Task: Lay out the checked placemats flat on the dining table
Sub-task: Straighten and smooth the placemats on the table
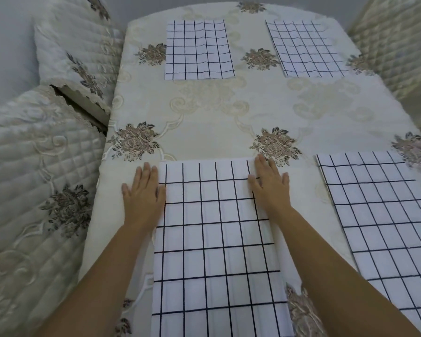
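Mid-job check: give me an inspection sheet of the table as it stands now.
Surface: cream floral tablecloth covering it.
Job's things: far left mat, far right mat and near right mat lie flat; near left mat shows faint lengthwise creases.
Clutter: nothing seen.
Hands: left hand flat at near left mat's left edge; right hand flat on its far right corner.
Cables: nothing seen.
Surroundings: quilted chair covers on both sides.
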Available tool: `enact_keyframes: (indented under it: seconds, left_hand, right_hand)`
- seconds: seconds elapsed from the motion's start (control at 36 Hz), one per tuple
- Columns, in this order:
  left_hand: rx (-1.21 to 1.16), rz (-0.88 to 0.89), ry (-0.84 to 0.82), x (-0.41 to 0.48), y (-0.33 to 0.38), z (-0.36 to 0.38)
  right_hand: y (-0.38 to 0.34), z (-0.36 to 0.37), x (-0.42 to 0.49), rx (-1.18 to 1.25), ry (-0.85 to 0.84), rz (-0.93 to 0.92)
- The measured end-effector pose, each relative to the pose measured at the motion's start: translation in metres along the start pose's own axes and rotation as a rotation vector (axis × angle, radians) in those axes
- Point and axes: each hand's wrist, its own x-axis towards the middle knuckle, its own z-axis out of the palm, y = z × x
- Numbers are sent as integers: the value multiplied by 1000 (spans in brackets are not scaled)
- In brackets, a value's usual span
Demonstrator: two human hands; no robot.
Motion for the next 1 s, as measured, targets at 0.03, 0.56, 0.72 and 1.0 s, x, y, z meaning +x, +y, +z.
enact_keyframes:
  seconds: [0.03,0.56,0.72,1.0]
  left_hand:
    - [-34,-22,9,-5,3,-1]
    - [152,52,-4,-90,-2,25]
    - [44,-9,59,-108,20,24]
    - [113,362,52,-173,63,78]
  right_hand:
    - [-2,-1,-3,68,17,29]
    - [33,20,-101,-258,20,-22]
    - [21,7,-112,-123,-58,113]
    - [3,62,-183,-167,36,-222]
